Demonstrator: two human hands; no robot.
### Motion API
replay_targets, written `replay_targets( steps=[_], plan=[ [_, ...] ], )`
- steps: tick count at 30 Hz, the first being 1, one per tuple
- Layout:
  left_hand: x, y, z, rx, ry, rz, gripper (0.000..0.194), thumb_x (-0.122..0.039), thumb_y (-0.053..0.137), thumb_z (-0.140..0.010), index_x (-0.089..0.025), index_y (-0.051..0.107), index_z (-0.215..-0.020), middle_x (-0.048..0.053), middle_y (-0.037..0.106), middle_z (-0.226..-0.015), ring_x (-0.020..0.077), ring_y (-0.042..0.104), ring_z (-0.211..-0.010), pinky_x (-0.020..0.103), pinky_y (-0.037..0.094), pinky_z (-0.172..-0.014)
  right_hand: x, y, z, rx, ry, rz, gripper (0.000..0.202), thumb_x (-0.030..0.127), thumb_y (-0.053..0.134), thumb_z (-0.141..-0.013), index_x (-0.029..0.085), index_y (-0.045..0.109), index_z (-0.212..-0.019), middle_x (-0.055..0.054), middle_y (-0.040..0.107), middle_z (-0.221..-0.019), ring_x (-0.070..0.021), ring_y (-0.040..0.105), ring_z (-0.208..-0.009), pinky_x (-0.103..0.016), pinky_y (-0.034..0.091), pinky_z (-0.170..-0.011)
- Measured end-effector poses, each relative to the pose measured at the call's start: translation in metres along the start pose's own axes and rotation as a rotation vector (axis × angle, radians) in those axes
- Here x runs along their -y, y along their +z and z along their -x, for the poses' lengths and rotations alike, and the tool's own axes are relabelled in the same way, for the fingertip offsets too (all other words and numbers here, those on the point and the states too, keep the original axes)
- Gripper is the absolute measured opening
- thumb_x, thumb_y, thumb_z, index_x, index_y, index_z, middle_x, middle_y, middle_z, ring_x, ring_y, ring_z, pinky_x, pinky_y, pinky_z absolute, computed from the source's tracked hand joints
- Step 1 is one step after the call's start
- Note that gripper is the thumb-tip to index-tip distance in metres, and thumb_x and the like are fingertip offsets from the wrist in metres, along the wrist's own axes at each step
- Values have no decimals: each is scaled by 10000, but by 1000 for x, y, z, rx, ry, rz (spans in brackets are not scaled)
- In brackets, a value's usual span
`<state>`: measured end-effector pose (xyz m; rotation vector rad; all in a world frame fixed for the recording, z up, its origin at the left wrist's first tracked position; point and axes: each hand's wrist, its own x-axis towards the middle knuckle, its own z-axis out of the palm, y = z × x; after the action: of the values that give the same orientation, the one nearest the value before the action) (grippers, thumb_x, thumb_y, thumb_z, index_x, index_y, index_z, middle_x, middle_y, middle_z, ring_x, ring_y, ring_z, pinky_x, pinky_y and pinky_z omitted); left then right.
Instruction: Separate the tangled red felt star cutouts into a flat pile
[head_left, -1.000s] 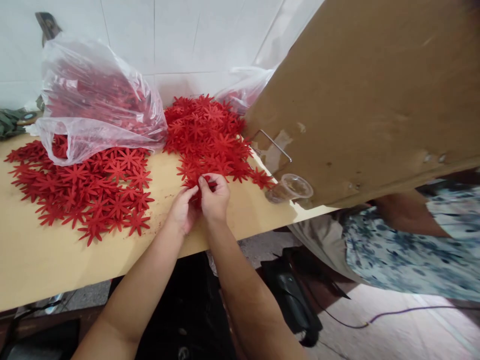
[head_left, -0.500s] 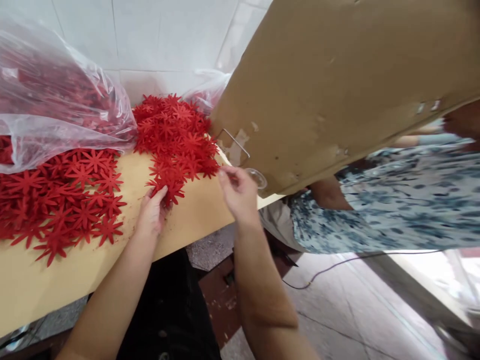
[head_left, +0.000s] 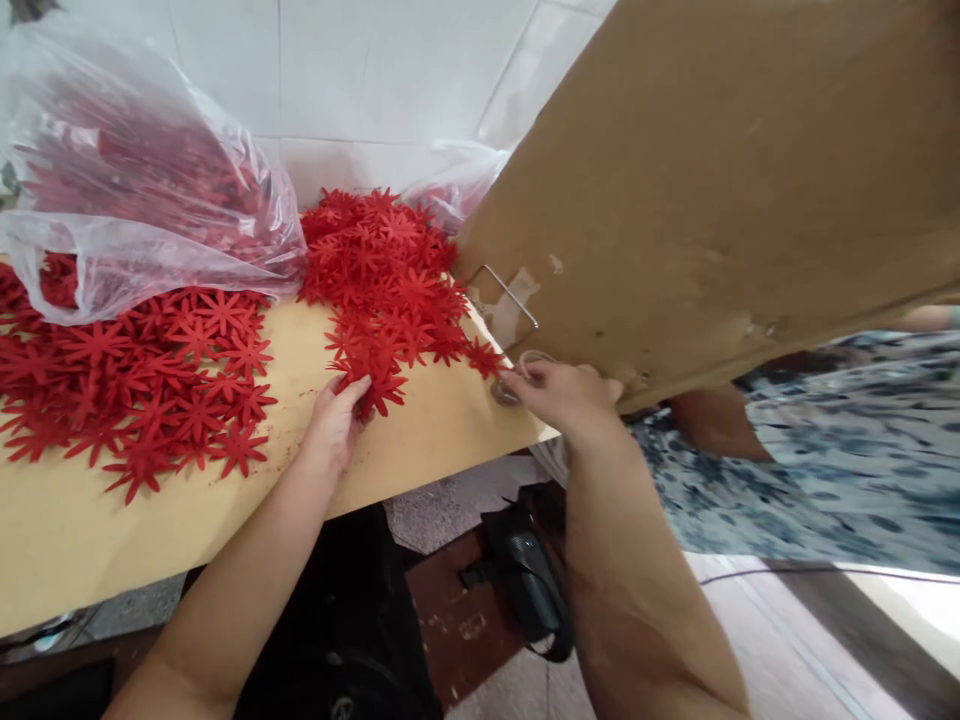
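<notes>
My left hand (head_left: 337,420) is closed on a red flower cut-out (head_left: 386,388) with several narrow petals, at the front edge of a heap of such flowers (head_left: 367,260). Its thumb lies on top, with the other fingers underneath. To the right, the fingers of my right hand (head_left: 574,400) are bent together at a small clear round dish (head_left: 504,393). Part of its pale rim shows behind the fingers. Whatever those fingertips hold is hidden. One red flower (head_left: 484,357) lies just left of them, at the table's right edge.
A second spread of red flowers (head_left: 172,390) covers the left of the tan table (head_left: 300,350), under a clear plastic bag (head_left: 150,200) of more. A large brown board (head_left: 675,200) with a wire handle (head_left: 510,297) rises at right. Beyond it is a person in patterned clothing (head_left: 862,440).
My right hand has moved right, from the edge of the flower heap to the clear dish. My left hand stays at the front of the heap. The view has turned slightly left.
</notes>
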<state>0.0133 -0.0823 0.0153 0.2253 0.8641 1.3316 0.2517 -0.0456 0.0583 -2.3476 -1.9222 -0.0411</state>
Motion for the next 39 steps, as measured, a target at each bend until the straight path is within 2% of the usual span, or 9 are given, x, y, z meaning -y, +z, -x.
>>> replay_targets(
  steps=[4, 9, 12, 14, 18, 24, 31, 36, 39],
  plan=[
    [1, 1, 0, -1, -5, 2, 268, -185, 699, -576, -188, 542, -794, -15, 635, -771, 88, 556, -630, 213, 362, -541, 13, -1, 13, -276, -66, -295, 190, 318, 465, -745, 187, 601, -721, -82, 605, -685, -221, 518, -724, -363, 379, -681],
    [0, 2, 2, -24, -23, 18, 213, -185, 666, -601, -188, 547, -778, -18, 625, -750, 88, 545, -626, 221, 371, -563, 77, 13, 48, -129, -363, -674, 231, 346, 370, -823, 202, 479, -679, -35, 539, -654, -158, 486, -630, -297, 371, -598],
    [-2, 1, 3, -31, -26, 40, 173, -191, 638, -617, -190, 551, -766, -24, 620, -731, 89, 539, -618, 222, 373, -562, 111, 23, 61, -143, -383, -760, 300, 360, 324, -860, 210, 394, -609, -7, 458, -587, -146, 451, -613, -292, 376, -601],
    [-3, 1, 3, -29, -19, 62, 153, -191, 624, -623, -185, 549, -755, -26, 614, -718, 85, 531, -610, 220, 373, -568, 124, 30, 65, -188, -384, -810, 269, 384, 365, -849, 206, 430, -659, -19, 490, -647, -154, 473, -661, -307, 405, -636],
    [-2, 1, 4, -11, 17, 81, 135, -187, 626, -621, -170, 529, -713, -44, 575, -661, 69, 490, -577, 212, 349, -570, 130, 43, 65, -193, -486, -755, 249, 356, 558, -742, 168, 537, -905, -96, 564, -903, -211, 511, -863, -378, 437, -766],
    [-1, 2, 9, 39, 35, 82, 133, -249, 600, -673, -176, 543, -768, -27, 602, -749, 91, 536, -683, 236, 391, -672, 127, 53, 63, -79, -449, -880, 178, 276, 493, -776, 161, 581, -880, -81, 608, -848, -198, 547, -804, -378, 449, -771],
    [-4, 3, 11, 90, 64, 74, 221, -332, 638, -651, -173, 522, -752, -18, 608, -762, 97, 560, -702, 264, 421, -726, 119, 55, 58, 122, -395, -1174, 353, 482, 411, -827, 186, 601, -863, -43, 622, -773, -165, 559, -726, -336, 464, -733],
    [0, 3, 9, 3, 114, -34, 286, -246, 698, -585, -161, 509, -781, -21, 598, -729, 93, 558, -676, 271, 426, -733, 122, 54, 65, 273, -420, -1276, 377, 501, 469, -796, 187, 587, -968, -66, 639, -916, -175, 588, -833, -341, 480, -770],
    [1, 2, 7, -10, 194, -34, 300, -239, 691, -595, -164, 521, -830, -12, 615, -773, 108, 580, -729, 291, 431, -784, 125, 52, 70, 252, -469, -1249, 359, 428, 574, -751, 194, 566, -1023, -80, 602, -1012, -182, 570, -923, -351, 476, -824]
  ],
)
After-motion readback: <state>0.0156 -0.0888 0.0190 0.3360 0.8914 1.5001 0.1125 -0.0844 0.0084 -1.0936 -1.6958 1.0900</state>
